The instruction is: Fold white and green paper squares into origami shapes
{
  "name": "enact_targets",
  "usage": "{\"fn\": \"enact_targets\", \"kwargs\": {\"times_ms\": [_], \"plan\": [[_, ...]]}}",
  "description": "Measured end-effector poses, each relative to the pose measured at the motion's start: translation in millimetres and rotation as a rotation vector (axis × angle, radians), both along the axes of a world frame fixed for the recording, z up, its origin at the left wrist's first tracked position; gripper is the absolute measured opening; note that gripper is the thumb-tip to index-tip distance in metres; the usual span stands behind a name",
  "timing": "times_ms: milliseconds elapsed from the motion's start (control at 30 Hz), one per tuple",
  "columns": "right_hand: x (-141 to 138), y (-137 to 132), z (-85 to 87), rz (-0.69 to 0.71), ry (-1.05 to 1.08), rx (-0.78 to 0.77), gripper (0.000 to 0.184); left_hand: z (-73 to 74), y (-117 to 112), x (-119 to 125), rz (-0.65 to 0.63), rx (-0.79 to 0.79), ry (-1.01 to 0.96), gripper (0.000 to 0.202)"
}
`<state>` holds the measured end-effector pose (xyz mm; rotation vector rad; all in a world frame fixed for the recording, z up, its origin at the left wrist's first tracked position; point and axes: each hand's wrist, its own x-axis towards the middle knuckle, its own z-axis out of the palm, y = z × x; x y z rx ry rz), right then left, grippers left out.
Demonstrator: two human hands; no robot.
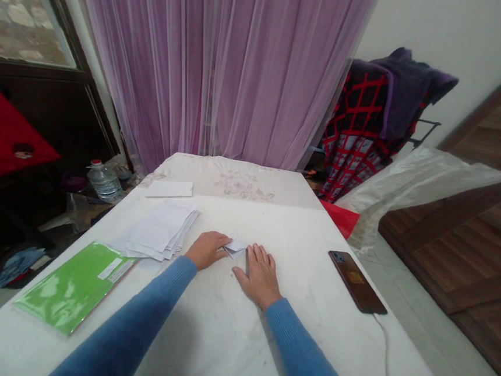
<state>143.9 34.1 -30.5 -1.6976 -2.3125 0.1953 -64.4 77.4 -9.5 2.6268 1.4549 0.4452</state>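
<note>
Flat on white-covered tbl (pixel 238 327), palm down: L hand (pixel 206 250), fingers closed up & pointing right, tips at edge of small folded white paper (pixel 235 248). Pinch or plain touch: can't tell from this view. Palm down as well, R hand (pixel 260 276), fingers spread & pointing away from body, index tip just beside same paper, no grip. Paper lying on tbl btwn both hands, nearer L fingertips. Both forearms in blue knit sleeves (pixel 143 313), coming in from bottom edge.

Just left of L hand: loose stack of white paper sheets (pixel 161 231), edges fanned, not squared. Farther on, near tbl's far end: single white sheet (pixel 169 189), apart from stack. Past that, floral-print cloth (pixel 237 181) at far end. Near left edge of tbl, below stack: green plastic-wrapped pack (pixel 74 285) w/ white label, corner almost at stack.

Right side of tbl, well apart from R hand: smartphone (pixel 357 282), face down, w/ white charging cable (pixel 387 358) running off near edge.

Off tbl, left: plastic water bottle (pixel 104 181) on floor-level clutter. Behind tbl: lilac sheer curtain (pixel 217 62). Right: red-&-black garment (pixel 355 138) w/ dark purple cloth over rack, clear plastic sheet (pixel 417 191), red bag (pixel 341 218), wooden door (pixel 458 218).
</note>
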Motion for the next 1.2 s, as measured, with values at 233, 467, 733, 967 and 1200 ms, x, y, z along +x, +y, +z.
{"fn": "enact_targets", "kwargs": {"times_ms": [233, 467, 733, 967, 1200], "plan": [[4.0, 17.8, -10.2, 0.002, 0.121, 0.043, 0.057, -6.8, -1.9, 6.0, 0.064, 0.062, -0.022, 0.033], [5.2, 34.4, -14.0, 0.011, 0.417, 0.201, 0.038, -9.8, -0.2, 11.3, 0.231, 0.124, -0.125, 0.032], [-3.8, 49.6, -4.2, 0.012, 0.920, -0.016, 0.028, 2.0, -0.1, 15.8, 0.218, -0.073, -0.335, 0.035], [-14.4, 51.9, -2.3, -0.103, 1.118, -0.136, 0.032, -4.6, 1.7, 23.7, 0.258, -0.330, -0.817, 0.053], [-13.1, 58.7, 10.0, 0.012, 1.236, -0.244, 0.029, 8.0, 2.0, 33.1, 0.397, -0.564, -1.130, 0.062]]}}
